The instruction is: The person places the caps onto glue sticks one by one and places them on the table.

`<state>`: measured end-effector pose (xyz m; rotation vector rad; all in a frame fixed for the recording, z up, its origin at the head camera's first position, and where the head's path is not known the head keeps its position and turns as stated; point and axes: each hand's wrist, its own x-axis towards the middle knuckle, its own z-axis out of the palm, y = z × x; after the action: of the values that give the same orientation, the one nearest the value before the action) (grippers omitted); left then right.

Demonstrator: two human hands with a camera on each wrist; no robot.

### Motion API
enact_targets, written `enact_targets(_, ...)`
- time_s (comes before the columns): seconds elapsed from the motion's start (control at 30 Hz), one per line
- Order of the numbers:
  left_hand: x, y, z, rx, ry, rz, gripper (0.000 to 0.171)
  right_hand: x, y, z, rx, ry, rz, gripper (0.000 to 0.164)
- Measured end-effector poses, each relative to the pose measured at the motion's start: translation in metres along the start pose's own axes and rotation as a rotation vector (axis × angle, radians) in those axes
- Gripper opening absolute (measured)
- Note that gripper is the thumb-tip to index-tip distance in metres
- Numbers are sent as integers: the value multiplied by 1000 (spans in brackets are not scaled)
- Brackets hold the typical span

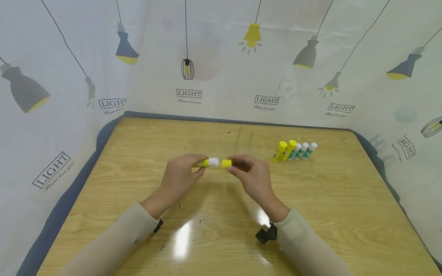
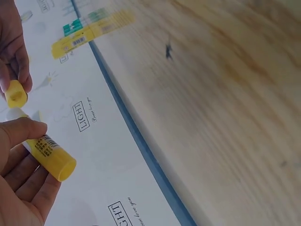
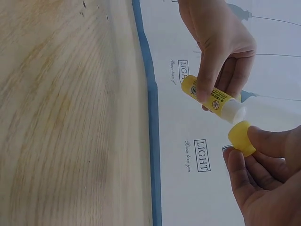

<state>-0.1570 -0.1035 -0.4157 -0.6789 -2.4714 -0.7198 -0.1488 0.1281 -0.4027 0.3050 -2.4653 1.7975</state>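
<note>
My left hand [image 1: 179,172] grips a yellow glue stick [image 2: 52,157] around its printed barrel, held sideways above the table. Its uncapped white end [image 1: 213,161] points toward my right hand [image 1: 253,174]. Between thumb and fingers, that right hand pinches the yellow cap [image 1: 226,164], its hollow end facing the glue stick. In the head view a small gap separates cap and white end. The right wrist view shows the cap [image 3: 241,139] close beside the white tip [image 3: 232,111].
At the right of the wooden table [image 1: 328,199] stand two yellow glue sticks [image 1: 280,151] and several white-capped green-and-white glue sticks [image 1: 310,151] in a row. Behind the table hangs a pale cloth [image 1: 221,76] printed with lamps, and a blue border runs along the table's edge.
</note>
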Motion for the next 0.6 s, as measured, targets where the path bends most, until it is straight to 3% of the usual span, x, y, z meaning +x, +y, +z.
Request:
enact_targets(0.37, 2, 3, -3, 188, 56, 174, 32, 0, -3, 3, 57, -9, 72, 27)
enact_targets(0.6, 2, 6, -4, 220, 60, 226, 24, 1, 8, 5, 110, -7, 45, 24)
